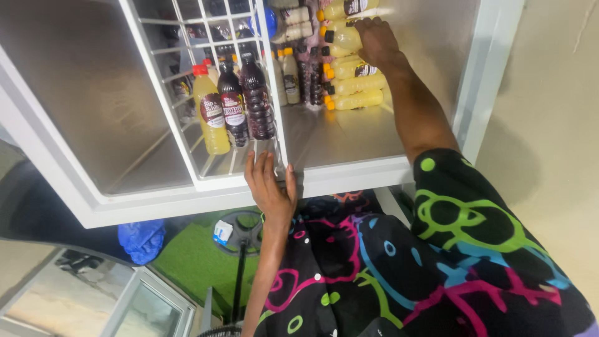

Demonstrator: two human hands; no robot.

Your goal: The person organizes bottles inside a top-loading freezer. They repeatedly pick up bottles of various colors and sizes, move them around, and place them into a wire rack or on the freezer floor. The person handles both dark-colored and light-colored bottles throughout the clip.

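Open white chest freezer [349, 178], bare metal floor inside; green mat [187, 259] on the ground beside it, pale wall to the right.

Left hand [269, 187]: rests on the freezer's front rim, fingers spread flat against the near edge of the white wire basket [187, 93]; it grips nothing.

Right hand [376, 39]: arm stretched deep into the freezer, fingers curled down over a yellow bottle [343, 39] near the top of the stack against the far wall (whether the grip is closed, cannot tell).

Stack of yellow bottles [355, 84] lies on its side, orange caps pointing left. In the basket stand a yellow red-capped bottle [211, 115] and two dark bottles [246, 100], upright. Crumpled blue bag [142, 240] lies below the freezer.
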